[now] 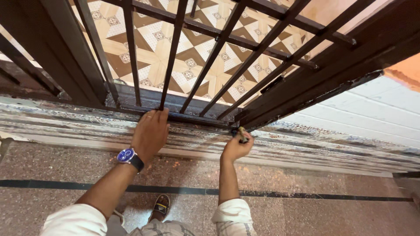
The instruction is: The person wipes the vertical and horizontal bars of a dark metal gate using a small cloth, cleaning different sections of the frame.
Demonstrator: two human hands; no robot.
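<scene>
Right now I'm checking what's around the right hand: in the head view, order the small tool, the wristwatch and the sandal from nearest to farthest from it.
1. Small tool: held in the right hand, at the gate's bottom corner.
2. Sandal: below and left, on the floor.
3. Wristwatch: farther left, on the left wrist; close to the sandal's distance, so that order is loose.

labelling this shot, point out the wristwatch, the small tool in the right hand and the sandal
wristwatch (126, 155), head view, on its blue dial
small tool (242, 134), head view, on the shaft above the right hand's fingers
sandal (161, 206), head view, on its dark strap
</scene>
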